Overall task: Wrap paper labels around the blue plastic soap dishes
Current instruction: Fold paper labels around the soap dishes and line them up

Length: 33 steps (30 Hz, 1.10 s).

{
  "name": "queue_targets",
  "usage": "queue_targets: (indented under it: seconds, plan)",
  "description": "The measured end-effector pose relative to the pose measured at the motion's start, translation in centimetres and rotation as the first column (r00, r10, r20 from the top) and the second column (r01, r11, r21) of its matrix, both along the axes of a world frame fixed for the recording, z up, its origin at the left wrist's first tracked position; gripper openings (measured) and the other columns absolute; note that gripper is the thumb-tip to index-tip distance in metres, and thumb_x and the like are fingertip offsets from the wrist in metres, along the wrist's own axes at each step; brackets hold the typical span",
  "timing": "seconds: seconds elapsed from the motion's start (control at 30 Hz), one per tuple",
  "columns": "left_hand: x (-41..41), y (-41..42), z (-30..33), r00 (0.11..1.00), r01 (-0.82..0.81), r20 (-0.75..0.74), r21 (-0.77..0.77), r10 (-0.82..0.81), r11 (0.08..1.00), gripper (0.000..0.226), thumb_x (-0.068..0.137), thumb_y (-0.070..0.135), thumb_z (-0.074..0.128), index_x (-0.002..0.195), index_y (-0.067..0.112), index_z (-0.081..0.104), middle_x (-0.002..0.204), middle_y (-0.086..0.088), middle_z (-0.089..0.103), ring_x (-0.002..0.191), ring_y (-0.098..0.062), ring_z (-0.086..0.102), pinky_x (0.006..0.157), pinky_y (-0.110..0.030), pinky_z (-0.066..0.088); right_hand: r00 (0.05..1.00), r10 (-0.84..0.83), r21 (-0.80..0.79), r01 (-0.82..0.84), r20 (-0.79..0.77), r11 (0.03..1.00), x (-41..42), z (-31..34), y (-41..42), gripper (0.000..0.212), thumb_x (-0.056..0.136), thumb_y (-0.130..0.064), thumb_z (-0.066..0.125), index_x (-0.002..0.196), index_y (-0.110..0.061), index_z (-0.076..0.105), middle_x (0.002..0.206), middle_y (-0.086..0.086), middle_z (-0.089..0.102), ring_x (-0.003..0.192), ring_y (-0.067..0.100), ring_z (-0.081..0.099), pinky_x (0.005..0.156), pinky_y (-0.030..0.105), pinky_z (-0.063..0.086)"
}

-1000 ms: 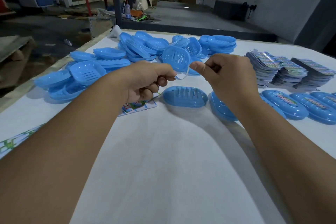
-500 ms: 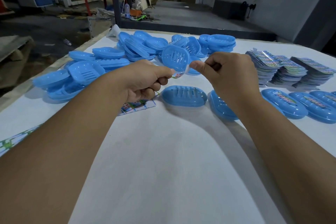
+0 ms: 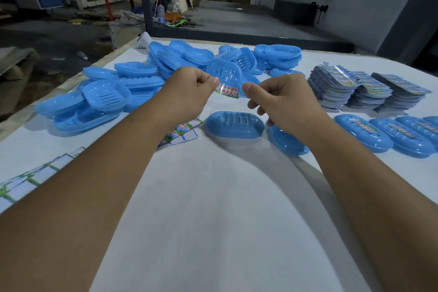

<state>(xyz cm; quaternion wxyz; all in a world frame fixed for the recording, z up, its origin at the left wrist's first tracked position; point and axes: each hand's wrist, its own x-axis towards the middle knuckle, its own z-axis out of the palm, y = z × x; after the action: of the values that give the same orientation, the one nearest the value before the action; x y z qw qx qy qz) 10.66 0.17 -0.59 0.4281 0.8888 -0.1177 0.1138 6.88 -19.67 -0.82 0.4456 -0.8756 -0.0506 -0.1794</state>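
A small printed paper label (image 3: 228,91) with red characters stretches in the air between my two hands. My left hand (image 3: 189,92) pinches its left end and my right hand (image 3: 279,99) pinches its right end between thumb and forefinger. Below them on the white table lies a slotted blue soap dish (image 3: 234,124), upside down, with a second blue dish (image 3: 285,141) beside it, partly under my right wrist. Neither hand touches these dishes.
A heap of unlabelled blue dishes (image 3: 151,78) covers the far left and back of the table (image 3: 213,208). Stacks of labels (image 3: 350,87) stand at the right. Labelled dishes (image 3: 362,131) lie in a row at the right. Loose label sheets (image 3: 180,133) lie under my left arm.
The label has turned so its printed face shows, and my hands have drawn slightly apart, stretching it out above the slotted dish.
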Motion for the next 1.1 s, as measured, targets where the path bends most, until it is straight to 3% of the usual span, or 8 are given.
queue_targets:
  seconds: [0.1,0.23,0.37,0.53,0.63,0.87,1.1]
  plan:
    - [-0.2,-0.5,-0.3,0.999,0.028,0.03,-0.035,-0.027,0.999,0.04,0.102,0.037,0.054,0.081,0.002,0.061,0.046,0.011,0.036,0.041,-0.005,0.035,0.04,-0.013,0.032,0.999,0.038,0.089,-0.035,-0.036,0.995,-0.4,0.4,0.5,0.032,0.088,-0.044,0.074,0.074,-0.015,0.079,0.069,-0.003,0.075,0.054,0.007,0.06,0.046,0.026,0.055]
    - [-0.5,-1.0,-0.4,1.0,0.027,0.012,-0.022,-0.027,0.999,0.038,0.102,0.039,0.053,0.077,0.011,0.062,0.047,0.012,0.039,0.04,-0.002,0.038,0.05,-0.024,0.035,0.996,0.006,0.102,0.003,-0.089,0.995,-0.4,0.4,0.4,0.023,0.088,-0.031,0.076,0.071,-0.015,0.077,0.062,-0.006,0.072,0.05,0.002,0.056,0.043,0.02,0.048]
    - [-0.3,-1.0,-0.5,1.0,0.015,-0.021,-0.055,-0.016,0.998,0.049,0.097,0.041,0.058,0.092,-0.007,0.063,0.063,-0.004,0.039,0.047,-0.009,0.032,0.039,-0.014,0.031,0.996,-0.049,0.094,0.055,-0.071,0.994,-0.2,0.3,0.3,0.027,0.087,-0.033,0.075,0.068,-0.015,0.074,0.053,-0.011,0.065,0.046,0.004,0.048,0.044,0.018,0.041]
    - [-0.8,-1.3,-0.9,0.981,-0.021,-0.192,-0.086,0.004,0.996,0.042,0.084,0.048,0.069,0.087,0.007,0.071,0.051,0.0,0.041,0.039,-0.016,0.031,0.032,-0.015,0.026,0.988,-0.095,-0.043,0.091,-0.117,0.995,0.3,-0.3,0.1,0.034,0.079,-0.044,0.08,0.067,-0.014,0.071,0.044,-0.011,0.052,0.037,0.003,0.039,0.038,0.012,0.032]
    - [-1.3,-1.4,-1.0,0.95,-0.032,-0.312,-0.108,-0.003,0.994,0.026,0.081,0.045,0.073,0.078,0.02,0.075,0.041,0.002,0.049,0.028,-0.012,0.031,0.034,-0.018,0.028,0.979,-0.136,-0.145,0.114,-0.149,0.983,0.6,-0.6,0.1,0.034,0.077,-0.048,0.078,0.068,-0.017,0.07,0.045,-0.013,0.054,0.04,0.001,0.043,0.047,0.021,0.039]
    - [-0.9,-1.6,-1.3,0.942,-0.018,-0.336,-0.049,0.0,0.999,0.027,0.079,0.033,0.076,0.085,0.006,0.077,0.047,0.003,0.057,0.028,-0.005,0.041,0.032,-0.013,0.029,0.968,-0.158,-0.261,0.104,-0.193,0.96,0.6,-0.5,0.2,0.031,0.077,-0.046,0.076,0.068,-0.017,0.072,0.054,-0.007,0.058,0.048,0.007,0.046,0.049,0.026,0.039]
    - [-0.8,-1.6,-1.2,0.949,0.02,-0.314,0.07,0.003,0.997,0.04,0.077,0.044,0.078,0.089,0.007,0.078,0.033,0.009,0.042,0.023,-0.006,0.031,0.028,-0.012,0.02,0.963,-0.154,-0.319,0.077,-0.224,0.945,0.6,-0.6,0.2,0.032,0.076,-0.052,0.079,0.067,-0.021,0.077,0.063,-0.002,0.067,0.058,0.01,0.051,0.052,0.027,0.041]
